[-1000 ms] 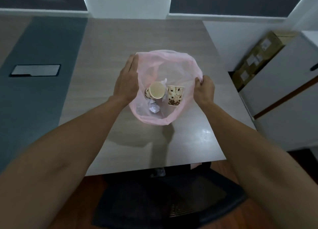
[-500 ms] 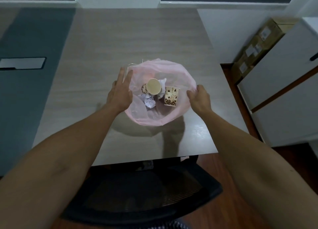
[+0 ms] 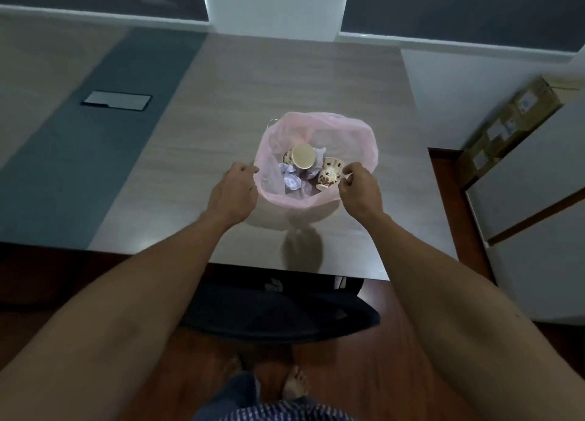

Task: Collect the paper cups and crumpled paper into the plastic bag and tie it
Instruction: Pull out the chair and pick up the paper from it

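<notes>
A pink plastic bag (image 3: 364,137) stands open-mouthed on the wooden table (image 3: 221,135). Inside it lie two spotted paper cups, one (image 3: 302,156) showing its round mouth and the other (image 3: 329,173) tipped to the right, with crumpled paper (image 3: 291,178) at the lower left. My left hand (image 3: 235,191) pinches the bag's near-left rim. My right hand (image 3: 359,186) pinches the near-right rim, fingers curled on the plastic.
A black office chair (image 3: 278,309) sits under the table's near edge, with bare feet (image 3: 294,385) on the wooden floor below. A dark cable flap (image 3: 117,100) lies in the grey strip at left. A cardboard box (image 3: 512,126) and white cabinet (image 3: 538,180) stand at right.
Both hands slid from the sides of the bag's rim down to its near edge and curled into pinches. The view pulled back, so the chair and feet show.
</notes>
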